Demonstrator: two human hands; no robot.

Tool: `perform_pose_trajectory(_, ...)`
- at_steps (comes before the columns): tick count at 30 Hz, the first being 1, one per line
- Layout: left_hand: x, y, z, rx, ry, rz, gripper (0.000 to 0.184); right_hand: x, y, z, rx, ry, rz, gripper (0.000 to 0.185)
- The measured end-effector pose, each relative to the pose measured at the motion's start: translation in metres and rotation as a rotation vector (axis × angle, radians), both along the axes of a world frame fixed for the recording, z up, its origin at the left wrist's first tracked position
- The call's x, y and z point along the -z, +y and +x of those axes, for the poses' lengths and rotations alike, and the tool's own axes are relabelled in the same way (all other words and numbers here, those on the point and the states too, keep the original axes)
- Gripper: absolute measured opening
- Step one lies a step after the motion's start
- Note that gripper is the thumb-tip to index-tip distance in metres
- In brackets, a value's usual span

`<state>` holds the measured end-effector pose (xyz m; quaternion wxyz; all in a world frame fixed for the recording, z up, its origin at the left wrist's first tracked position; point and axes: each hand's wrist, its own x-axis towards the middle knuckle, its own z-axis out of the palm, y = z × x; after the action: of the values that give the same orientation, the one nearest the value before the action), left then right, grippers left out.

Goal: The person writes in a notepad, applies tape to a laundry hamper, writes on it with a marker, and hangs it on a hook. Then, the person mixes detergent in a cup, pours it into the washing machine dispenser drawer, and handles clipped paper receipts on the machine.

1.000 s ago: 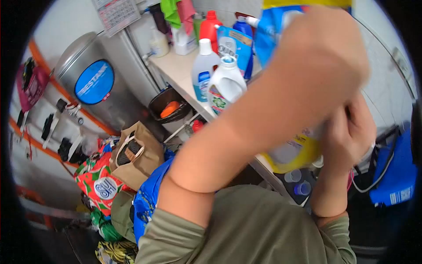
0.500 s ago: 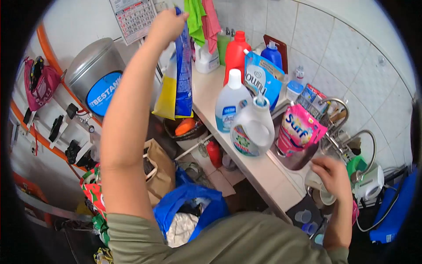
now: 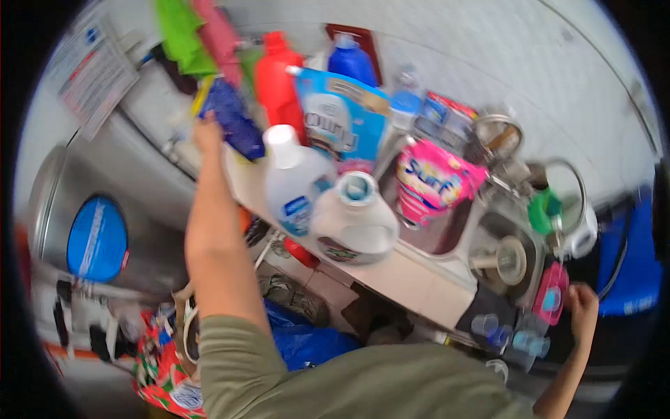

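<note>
My left hand is closed on a blue and yellow plastic packet, which leans over the far left end of the counter. Its print is smeared by motion. To its right stand a clear white-capped bottle, a large white jug, a red bottle and a blue Downy pouch. Over at the far right, my right hand is beside a pink plastic item. Its fingers are blurred, and I cannot tell whether they touch that item.
A pink Surf pouch stands at the sink. Several small cups sit on a dark mat at the counter's near end. A metal cylinder is on the left. Blue plastic bags lie below the counter.
The view has turned. My left hand has brought the packet from hanging upright down to the counter behind the bottles. My right hand has gone from above the sink to the pink item.
</note>
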<state>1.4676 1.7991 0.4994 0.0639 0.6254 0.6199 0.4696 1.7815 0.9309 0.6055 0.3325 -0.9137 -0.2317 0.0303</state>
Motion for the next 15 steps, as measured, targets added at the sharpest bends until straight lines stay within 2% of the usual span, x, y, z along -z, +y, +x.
perform_pose_trajectory(1,0.007,0.025,-0.008,0.069,0.146,-0.002,0.052,0.002,0.004,-0.001,0.053,0.005,-0.01,0.02)
perform_pose_trajectory(3,0.043,0.128,-0.037,0.435,0.283,-0.103,0.053,-0.009,0.013,-0.017,-0.009,-0.046,-0.144,0.02)
perform_pose_trajectory(4,0.028,0.107,-0.035,0.636,-0.085,-0.351,0.053,-0.001,-0.002,-0.019,0.022,-0.051,-0.216,0.023)
perform_pose_trajectory(5,0.009,0.081,-0.032,0.722,-0.471,-0.597,0.055,0.004,-0.006,-0.025,0.043,-0.016,-0.268,0.025)
perform_pose_trajectory(6,-0.008,0.054,-0.025,0.605,-0.391,-0.608,0.059,0.003,-0.002,-0.034,0.095,0.057,-0.312,0.03)
perform_pose_trajectory(7,-0.011,0.054,-0.03,0.705,-0.577,-0.651,0.069,0.027,-0.019,-0.035,0.078,-0.024,-0.33,0.036)
perform_pose_trajectory(8,-0.012,0.053,-0.037,0.744,-0.616,-0.571,0.075,0.037,-0.022,-0.042,0.111,0.051,-0.338,0.04)
perform_pose_trajectory(9,-0.044,-0.024,-0.017,0.457,-0.529,-0.466,0.078,0.05,-0.026,-0.048,0.105,0.118,-0.326,0.045)
perform_pose_trajectory(11,-0.036,-0.002,-0.044,0.378,-0.66,-0.292,0.075,0.069,-0.035,-0.068,-0.016,0.125,-0.425,0.064)
perform_pose_trajectory(13,-0.065,-0.072,-0.05,0.469,-0.599,-0.111,0.065,0.092,-0.034,-0.08,-0.107,-0.081,-0.45,0.07)
perform_pose_trajectory(15,-0.102,-0.189,-0.019,0.538,-0.623,0.302,0.045,0.107,-0.028,-0.085,-0.098,-0.018,-0.442,0.071)
